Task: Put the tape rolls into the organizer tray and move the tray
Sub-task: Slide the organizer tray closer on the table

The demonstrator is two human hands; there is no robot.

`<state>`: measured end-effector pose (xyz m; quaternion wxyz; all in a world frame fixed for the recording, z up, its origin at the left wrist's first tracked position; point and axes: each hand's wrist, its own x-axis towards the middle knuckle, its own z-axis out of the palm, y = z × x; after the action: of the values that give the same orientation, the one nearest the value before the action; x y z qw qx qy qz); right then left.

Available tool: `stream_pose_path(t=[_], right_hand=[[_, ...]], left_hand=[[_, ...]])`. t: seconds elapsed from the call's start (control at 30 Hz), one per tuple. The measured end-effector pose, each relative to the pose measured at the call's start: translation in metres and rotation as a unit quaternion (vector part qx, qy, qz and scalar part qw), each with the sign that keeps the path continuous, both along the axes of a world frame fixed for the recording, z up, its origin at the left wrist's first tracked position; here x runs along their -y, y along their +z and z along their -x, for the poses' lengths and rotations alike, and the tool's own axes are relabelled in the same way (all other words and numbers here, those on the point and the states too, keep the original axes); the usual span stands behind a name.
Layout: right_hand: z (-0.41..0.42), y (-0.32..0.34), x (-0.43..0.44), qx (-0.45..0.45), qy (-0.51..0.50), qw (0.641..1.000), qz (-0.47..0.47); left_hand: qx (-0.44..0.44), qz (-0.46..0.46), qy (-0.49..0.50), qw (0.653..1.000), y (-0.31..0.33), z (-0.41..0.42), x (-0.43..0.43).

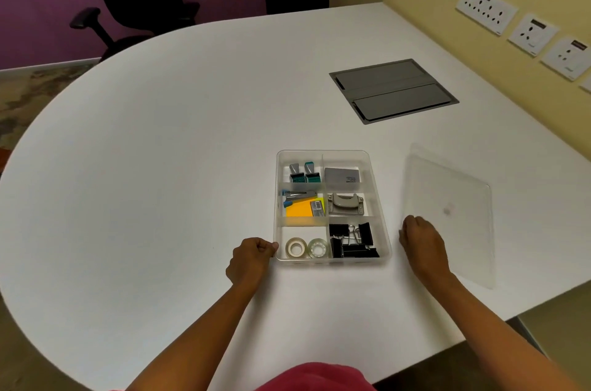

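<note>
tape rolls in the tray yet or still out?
In. Both tape rolls lie side by side in the tray's near-left compartment, beside the binder clips.

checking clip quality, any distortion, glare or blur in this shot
Head view: wide-angle lens bows the white table edge and tilts the wall sockets; lighting soft and even, faint shadows; no strong glare; clear lid low-contrast, hard to see; organizer tray contents fairly sharp.

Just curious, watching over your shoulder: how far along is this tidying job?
Both tape rolls already sit in the near-left compartment of the organizer tray. The left hand touches its near-left corner; the right hand rests beside it. Moving the tray looks left to do.
</note>
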<state>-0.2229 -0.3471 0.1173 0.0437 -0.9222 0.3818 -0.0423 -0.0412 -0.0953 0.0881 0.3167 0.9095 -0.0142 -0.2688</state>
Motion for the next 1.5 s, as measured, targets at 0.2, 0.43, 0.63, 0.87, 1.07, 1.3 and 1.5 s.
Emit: stream_pose_path(t=[0.2,0.43,0.63,0.87,1.07,1.3,1.5], right_hand=[[-0.009,0.073,-0.007,0.232,-0.009,0.972,0.026],[-0.016,0.136,-0.038,0.413,0.007,0.910,-0.039],[-0.021,0.140,-0.052,0.622,-0.012,0.703,-0.346],[-0.019,0.079,-0.064,0.625,-0.078,0.575,-0.522],[-0.001,0.025,-0.074,0.596,-0.177,0.575,-0.532],[0.016,-0.018,-0.081,0.498,-0.285,0.669,-0.472],[0.023,-0.034,-0.080,0.385,-0.339,0.734,-0.444]], left_hand=[[-0.002,0.003,-0.003,1.000,0.002,0.000,-0.002],[-0.003,0.001,-0.008,1.000,0.003,0.000,-0.001],[-0.011,-0.007,-0.008,1.000,0.005,0.000,-0.001],[-0.144,0.122,0.074,0.979,0.008,-0.004,-0.004],[-0.275,0.212,0.176,0.921,0.010,-0.002,-0.010],[-0.274,0.274,0.218,0.896,0.009,0.004,-0.009],[-0.225,0.254,0.181,0.923,0.004,0.010,-0.003]])
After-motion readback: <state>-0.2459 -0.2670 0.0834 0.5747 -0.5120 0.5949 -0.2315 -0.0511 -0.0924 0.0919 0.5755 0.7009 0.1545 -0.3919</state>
